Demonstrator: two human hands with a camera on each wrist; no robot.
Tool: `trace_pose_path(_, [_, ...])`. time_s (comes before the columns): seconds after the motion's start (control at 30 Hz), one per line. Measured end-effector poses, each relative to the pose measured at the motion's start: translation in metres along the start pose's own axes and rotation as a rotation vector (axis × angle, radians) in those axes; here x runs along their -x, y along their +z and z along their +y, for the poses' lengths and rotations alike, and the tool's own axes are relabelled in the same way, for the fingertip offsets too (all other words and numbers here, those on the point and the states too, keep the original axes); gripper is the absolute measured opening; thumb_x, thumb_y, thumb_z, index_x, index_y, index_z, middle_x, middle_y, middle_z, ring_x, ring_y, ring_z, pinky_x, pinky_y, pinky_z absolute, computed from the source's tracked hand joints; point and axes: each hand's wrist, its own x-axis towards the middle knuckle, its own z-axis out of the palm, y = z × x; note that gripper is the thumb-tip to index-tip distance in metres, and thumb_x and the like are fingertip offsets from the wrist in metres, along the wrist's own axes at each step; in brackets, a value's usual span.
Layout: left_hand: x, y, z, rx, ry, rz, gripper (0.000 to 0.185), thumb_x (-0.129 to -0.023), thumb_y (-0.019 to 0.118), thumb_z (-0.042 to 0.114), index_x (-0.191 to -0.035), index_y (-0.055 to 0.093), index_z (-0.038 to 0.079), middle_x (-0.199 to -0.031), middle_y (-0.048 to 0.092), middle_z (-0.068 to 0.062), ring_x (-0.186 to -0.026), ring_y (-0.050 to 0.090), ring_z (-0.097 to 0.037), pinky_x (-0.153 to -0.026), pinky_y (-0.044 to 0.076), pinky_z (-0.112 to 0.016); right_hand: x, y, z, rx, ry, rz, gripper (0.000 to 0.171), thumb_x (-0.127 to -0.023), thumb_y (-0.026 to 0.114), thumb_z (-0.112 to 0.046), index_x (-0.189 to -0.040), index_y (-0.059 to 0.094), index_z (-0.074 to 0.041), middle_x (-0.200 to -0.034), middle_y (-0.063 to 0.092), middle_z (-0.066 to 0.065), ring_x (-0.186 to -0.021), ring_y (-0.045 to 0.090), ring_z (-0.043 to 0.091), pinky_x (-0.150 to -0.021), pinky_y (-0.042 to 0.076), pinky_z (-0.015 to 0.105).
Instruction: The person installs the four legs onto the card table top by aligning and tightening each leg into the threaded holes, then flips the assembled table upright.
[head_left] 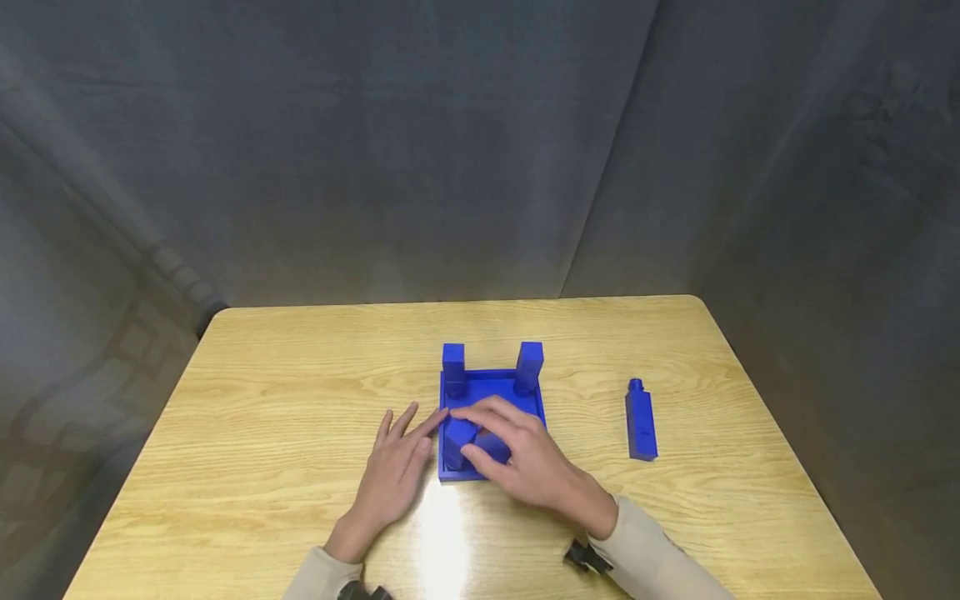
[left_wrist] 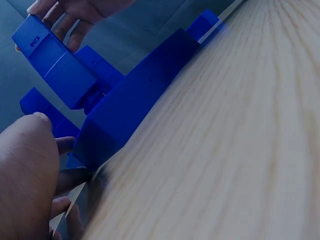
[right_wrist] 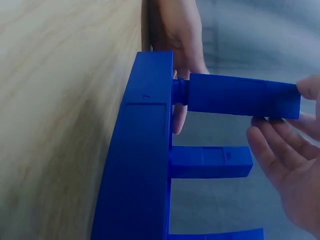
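Note:
A blue square base (head_left: 495, 383) with a raised rim lies on the table, and blue legs stand up from its corners. With thumb and fingertips, my right hand (head_left: 525, 462) pinches the top of the front left leg (right_wrist: 242, 97). This leg leans slightly, and its narrow neck shows between its body and the base in the right wrist view. My left hand (head_left: 392, 479) rests beside the base with fingers extended, its index fingertip at the left rim. Two more legs stand upright at the back left (head_left: 453, 367) and back right (head_left: 529, 367) corners.
A loose blue leg (head_left: 641, 425) with a threaded end lies to the right of the base on the wooden table (head_left: 300, 375). Dark grey curtains (head_left: 375, 167) hang behind the table and along both sides.

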Motion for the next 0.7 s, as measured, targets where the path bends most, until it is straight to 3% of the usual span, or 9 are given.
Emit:
trace_pose_path(0.23, [0.000,0.000,0.000,0.022,-0.009,-0.014,0.050,-0.119,0.032,0.017,-0.161,0.061,0.016,-0.158,0.065,-0.008,-0.155,0.045,-0.052,-0.132,0.014,-0.076,0.001,0.009,-0.001,-0.055,0.009,0.059,0.035,-0.100,0.086,-0.020,-0.127,0.070,-0.005,-0.123,0.073,0.009,-0.099,0.076,0.019,-0.081,0.069,0.033])
trace_pose_path(0.4, [-0.001,0.000,0.000,0.023,-0.001,-0.013,0.052,-0.120,0.029,0.018,-0.161,0.060,0.016,-0.158,0.065,-0.008,-0.155,0.046,-0.052,-0.132,0.015,-0.075,0.002,0.014,-0.002,-0.047,0.025,0.102,0.036,-0.093,0.092,-0.015,-0.120,0.070,-0.005,-0.117,0.078,0.010,-0.093,0.077,0.019,-0.082,0.067,0.025])
trace_pose_path(0.7, [0.001,0.000,0.000,0.024,0.001,-0.010,0.052,-0.120,0.028,0.021,-0.161,0.060,0.015,-0.158,0.065,-0.008,-0.155,0.046,-0.052,-0.131,0.015,-0.075,0.002,0.004,0.001,-0.032,0.005,0.035,0.036,-0.090,0.077,-0.003,-0.125,0.073,-0.004,-0.117,0.080,0.010,-0.091,0.077,0.022,-0.085,0.065,0.026])
